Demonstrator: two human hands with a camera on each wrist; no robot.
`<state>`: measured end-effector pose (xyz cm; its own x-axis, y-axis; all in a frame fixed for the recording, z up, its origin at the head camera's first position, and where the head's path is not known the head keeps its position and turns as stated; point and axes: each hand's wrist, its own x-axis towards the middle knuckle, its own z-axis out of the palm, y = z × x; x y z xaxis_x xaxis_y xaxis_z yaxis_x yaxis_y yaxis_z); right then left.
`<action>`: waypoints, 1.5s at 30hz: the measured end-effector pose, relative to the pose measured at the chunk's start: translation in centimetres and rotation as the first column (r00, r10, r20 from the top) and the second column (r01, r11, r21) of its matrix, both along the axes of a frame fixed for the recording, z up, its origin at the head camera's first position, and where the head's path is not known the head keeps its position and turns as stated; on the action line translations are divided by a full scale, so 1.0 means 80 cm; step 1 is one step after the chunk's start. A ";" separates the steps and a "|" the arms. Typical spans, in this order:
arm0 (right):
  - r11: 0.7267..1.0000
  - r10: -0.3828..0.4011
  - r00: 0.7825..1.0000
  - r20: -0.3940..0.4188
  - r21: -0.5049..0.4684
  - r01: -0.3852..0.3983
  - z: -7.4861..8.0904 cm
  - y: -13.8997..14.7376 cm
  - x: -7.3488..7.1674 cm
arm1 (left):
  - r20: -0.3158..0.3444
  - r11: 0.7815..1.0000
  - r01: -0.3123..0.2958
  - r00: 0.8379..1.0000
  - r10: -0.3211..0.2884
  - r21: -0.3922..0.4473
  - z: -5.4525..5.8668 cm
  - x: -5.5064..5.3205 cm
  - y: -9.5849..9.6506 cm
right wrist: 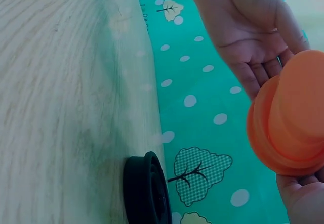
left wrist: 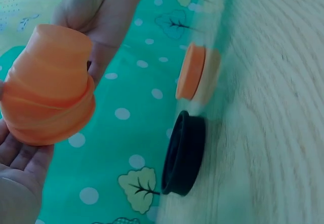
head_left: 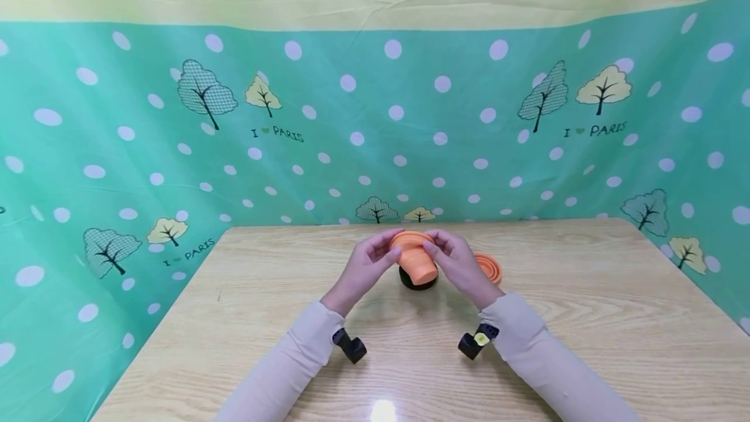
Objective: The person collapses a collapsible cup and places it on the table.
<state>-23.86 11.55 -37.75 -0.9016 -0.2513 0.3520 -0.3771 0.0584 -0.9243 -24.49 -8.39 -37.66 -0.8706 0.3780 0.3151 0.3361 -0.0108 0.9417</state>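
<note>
An orange collapsible cup [head_left: 418, 264] is held up between both hands, its narrow base tilted down toward me and its wide rim away. My left hand [head_left: 368, 267] grips the rim from the left, thumb on the near side. From the other side my right hand [head_left: 459, 267] holds the same rim between thumb and fingers. In the left wrist view the cup [left wrist: 48, 82] shows stepped folds, with its wall partly drawn out. Below it on the table lies a black flattened round piece [left wrist: 185, 153], partly hidden by the cup in the head view.
Another orange piece, a flat ringed disc [head_left: 489, 268], lies on the wooden table [head_left: 263, 292] just past the right hand. A green dotted curtain [head_left: 328, 109] hangs behind the table's far edge. Black wrist cameras [head_left: 350, 346] jut inward from both sleeves.
</note>
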 end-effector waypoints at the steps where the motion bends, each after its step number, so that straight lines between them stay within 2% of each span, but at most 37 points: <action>1: 1.000 0.001 1.000 0.002 -0.004 -0.001 -0.001 0.000 0.000 | -0.005 1.000 -0.003 1.000 0.003 0.005 -0.001 0.000 0.000; 9: 0.999 -0.034 0.999 -0.006 0.010 0.034 -0.003 0.001 0.001 | -0.066 0.999 -0.033 0.997 0.034 0.009 -0.001 0.002 0.004; 12: 0.999 -0.040 0.999 -0.006 0.017 0.040 -0.004 0.002 0.002 | -0.071 0.999 -0.049 0.996 0.050 0.008 -0.002 0.003 0.005; 18: 0.998 -0.049 0.999 -0.010 0.032 0.050 -0.008 0.002 0.002 | -0.062 0.995 -0.097 0.994 0.095 -0.024 -0.004 0.000 0.006; 22: 0.998 -0.045 0.999 0.005 0.043 0.045 -0.008 0.002 0.005 | -0.007 0.992 -0.117 0.993 0.117 -0.039 0.002 0.004 0.006; 28: 0.997 -0.049 0.999 -0.009 0.052 0.049 -0.007 0.004 0.006 | 0.035 0.997 -0.076 0.996 0.077 -0.031 0.002 0.004 0.005; 31: 0.997 -0.061 0.998 -0.018 0.056 0.062 -0.006 0.004 0.006 | 0.057 0.998 -0.055 0.997 0.056 -0.026 0.011 0.010 0.005; 37: 0.997 -0.063 0.998 -0.006 0.046 0.064 -0.004 0.001 0.006 | 0.105 1.000 -0.007 0.994 0.008 -0.015 -0.004 -0.003 0.003; 42: 0.998 -0.028 0.999 0.019 0.059 0.026 -0.003 0.001 0.005 | 0.091 0.996 0.013 0.996 -0.005 -0.085 -0.006 -0.003 0.001; 45: 0.996 -0.015 0.999 0.042 0.086 0.011 -0.002 0.003 0.005 | 0.071 0.996 0.002 0.997 0.005 -0.091 -0.005 -0.002 0.000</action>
